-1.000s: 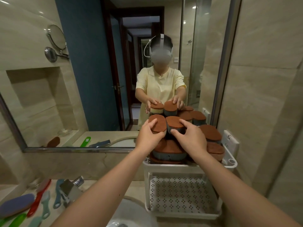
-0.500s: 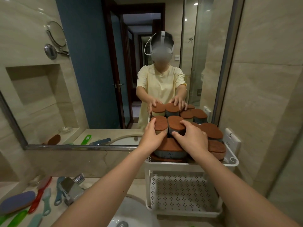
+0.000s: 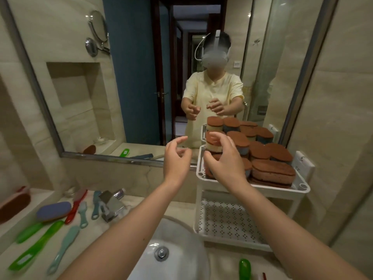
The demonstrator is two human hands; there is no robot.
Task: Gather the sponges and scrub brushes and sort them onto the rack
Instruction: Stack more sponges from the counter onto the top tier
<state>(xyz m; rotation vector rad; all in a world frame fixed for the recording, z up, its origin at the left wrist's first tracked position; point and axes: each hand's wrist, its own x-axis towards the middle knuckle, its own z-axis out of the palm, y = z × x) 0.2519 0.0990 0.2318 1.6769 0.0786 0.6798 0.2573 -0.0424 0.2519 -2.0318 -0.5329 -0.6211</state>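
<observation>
A white two-tier rack (image 3: 203, 179) stands at the right against the mirror. Its top tray holds several stacked sponges (image 3: 271, 171) with brown scrub tops. My right hand (image 3: 226, 160) hovers in front of the stack's left side, fingers spread and curled, holding nothing. My left hand (image 3: 177, 158) is just left of the rack, also empty with fingers apart. On the counter at the left lie several scrub brushes (image 3: 38, 245) with green, teal and red handles, plus a purple-topped sponge (image 3: 53, 211). The lower shelf (image 3: 228, 221) of the rack is bare.
A white sink basin (image 3: 171, 249) with a drain lies below my arms, and a chrome tap (image 3: 111, 205) stands behind it. A large mirror (image 3: 131, 77) fills the wall ahead. A brown sponge (image 3: 14, 207) sits on the left ledge. A green brush (image 3: 244, 268) lies at the bottom edge.
Both hands have let go of the top sponges and pulled back towards me and to the left. The sponges stay stacked on the rack.
</observation>
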